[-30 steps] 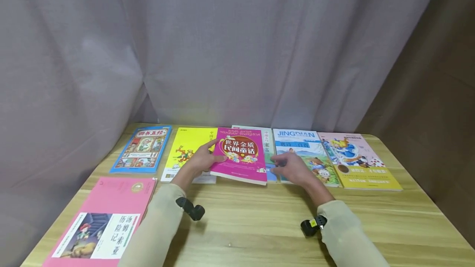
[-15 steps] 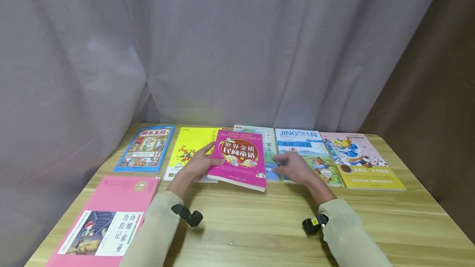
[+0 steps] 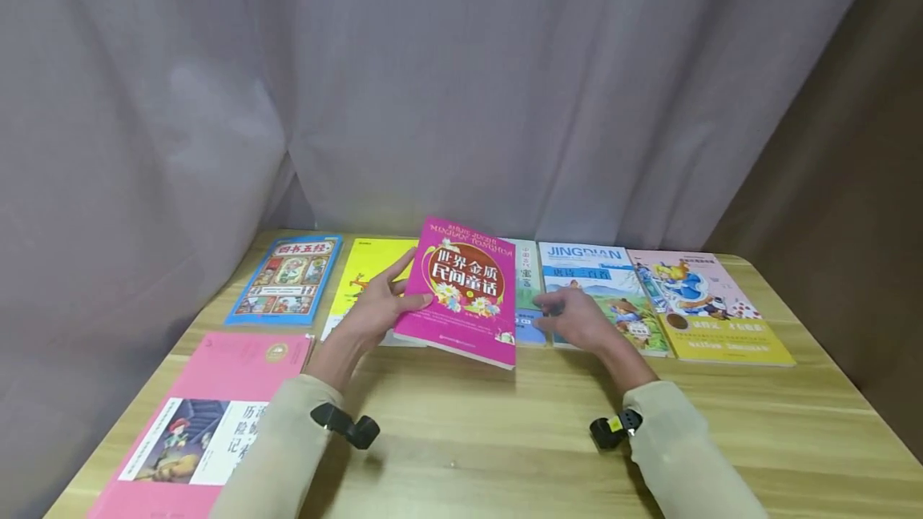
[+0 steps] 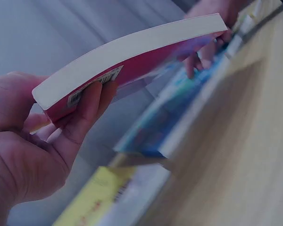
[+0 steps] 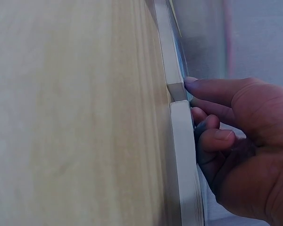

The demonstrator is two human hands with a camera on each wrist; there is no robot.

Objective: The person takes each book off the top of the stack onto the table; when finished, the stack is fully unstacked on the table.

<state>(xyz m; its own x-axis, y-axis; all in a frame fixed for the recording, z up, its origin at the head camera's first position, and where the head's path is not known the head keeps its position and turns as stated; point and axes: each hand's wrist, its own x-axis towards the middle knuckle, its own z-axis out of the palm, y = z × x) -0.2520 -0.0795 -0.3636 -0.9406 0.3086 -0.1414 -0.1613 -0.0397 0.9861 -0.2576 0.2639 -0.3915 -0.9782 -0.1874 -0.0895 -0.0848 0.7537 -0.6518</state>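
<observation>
Surface point(image 3: 505, 439): wood, books in a row by a grey curtain.
Left hand point(image 3: 371, 315): grip pinches magenta book point(image 3: 461, 291), tilted up above the row.
Right hand point(image 3: 577, 323): fingers loosely curled, resting on blue book point(image 3: 530, 295), holding nothing.

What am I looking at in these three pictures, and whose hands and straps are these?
No machine: a person's bare hands, with a small camera strapped to each wrist and a third worn on the head. The wide picture is the head view. On the wooden table books lie in a row, with a pink book nearer. The left hand grips the magenta book and tilts it up; the left wrist view shows its page edge. The right hand rests, fingers curled, on the books lying flat; the right wrist view shows this close up.
</observation>
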